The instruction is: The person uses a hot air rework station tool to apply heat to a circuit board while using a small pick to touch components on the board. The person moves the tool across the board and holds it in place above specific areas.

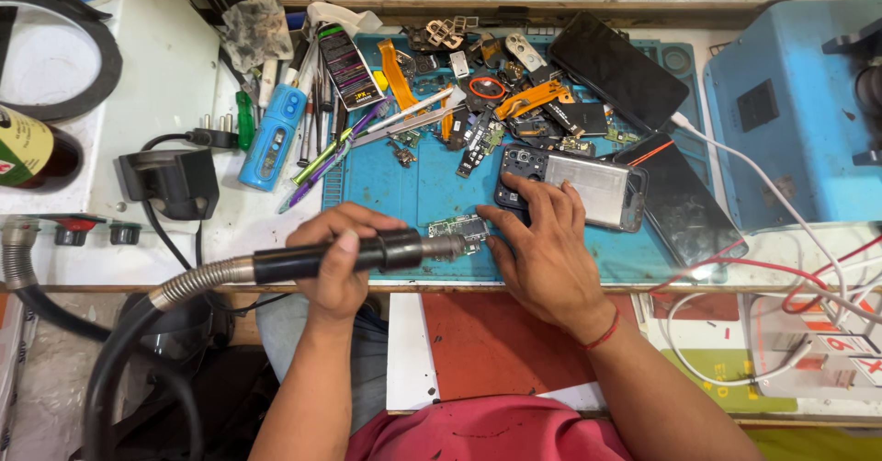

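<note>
My left hand (338, 261) is wrapped tight around the black handle of the hot-air wand (349, 255), thumb on top, nozzle pointing toward three o'clock. Its metal tip sits just at the small circuit board (459, 229), which lies on the blue work mat (404, 181) right off the nozzle's end, at about two o'clock from my left knuckles. The wand's ribbed hose (197, 282) trails off toward eight o'clock and drops below the bench edge.

My right hand (544, 254) holds nothing; it lies flat and spread, fingers reaching toward eleven o'clock. The fingertips rest on the lower end of the opened phone (574, 185), whose back is off and silver battery shows. The circuit board is at nine o'clock from this hand, just beside my thumb, between both hands.

At twelve o'clock on the mat lies a heap of phone parts (496, 102), orange flex cables among them.
</note>
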